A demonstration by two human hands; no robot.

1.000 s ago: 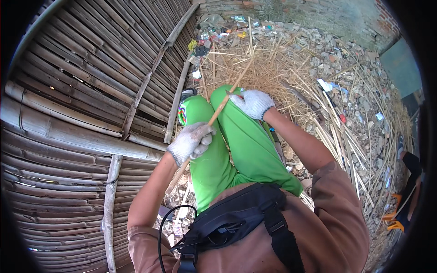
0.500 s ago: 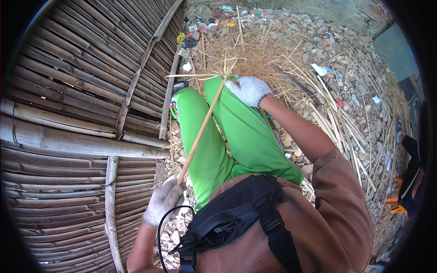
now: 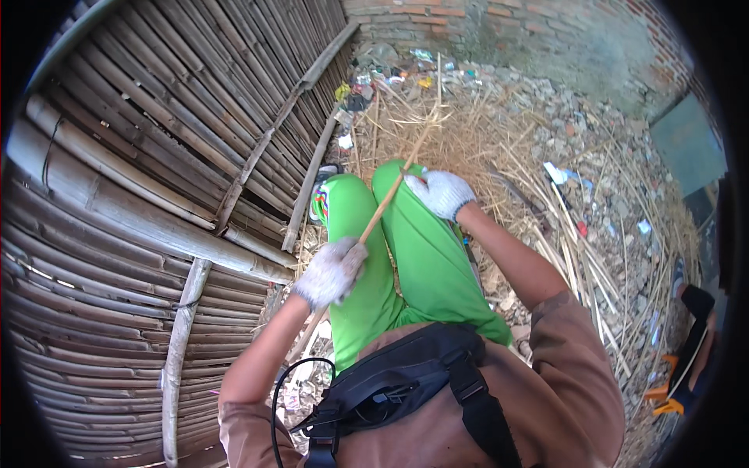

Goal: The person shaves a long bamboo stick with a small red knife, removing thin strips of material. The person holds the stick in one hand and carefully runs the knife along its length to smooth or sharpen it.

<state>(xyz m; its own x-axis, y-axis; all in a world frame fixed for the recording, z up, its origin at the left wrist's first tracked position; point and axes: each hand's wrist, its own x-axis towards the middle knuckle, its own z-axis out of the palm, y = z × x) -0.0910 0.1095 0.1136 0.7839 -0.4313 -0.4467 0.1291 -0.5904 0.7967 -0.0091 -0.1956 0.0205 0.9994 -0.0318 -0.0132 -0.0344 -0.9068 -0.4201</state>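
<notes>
While laid slantwise over green-trousered knees [image 3: 394,257], thin bamboo strip [image 3: 384,207] is gripped by both gloved hands: left hand [image 3: 331,271] clenched low, right hand [image 3: 442,193] clenched higher. Judged light, springy, splintery; best held mid-length.

**A single head-worn view, looking steeply down**

One fisheye camera on the person's head looks down over chest and green-trousered knees, close to both gloved hands. A bamboo wall [image 3: 156,195] bends along the picture's left; straw-strewn ground [image 3: 546,156] fills the right, a brick wall [image 3: 499,23] the top edge. Dark rim rings the frame.
</notes>
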